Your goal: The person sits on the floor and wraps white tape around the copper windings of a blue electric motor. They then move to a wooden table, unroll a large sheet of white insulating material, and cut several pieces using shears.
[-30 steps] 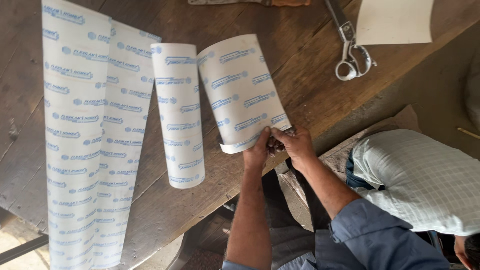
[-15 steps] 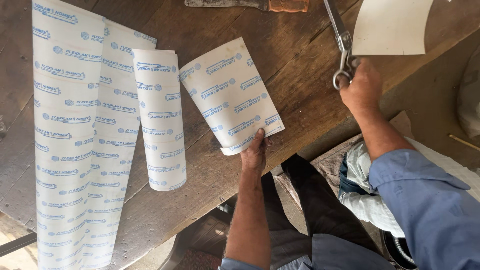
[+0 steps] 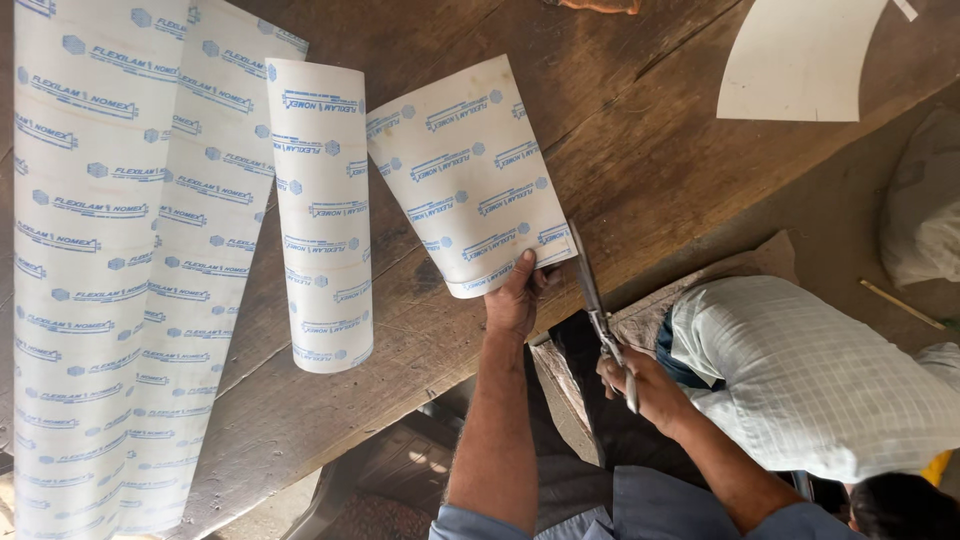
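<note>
The sheet point(image 3: 468, 175) of printed white paper lies on the wooden table point(image 3: 640, 170), its near edge pinched by my left hand point(image 3: 515, 300), while my right hand point(image 3: 640, 385) grips scissors point(image 3: 597, 305) whose blades touch its corner.

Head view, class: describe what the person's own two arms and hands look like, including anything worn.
Both hands, the left hand and the right hand, are bare, with no gloves. The forearms are uncovered; blue-grey shirt sleeves are rolled up near the elbows. No watch or rings show.
</note>
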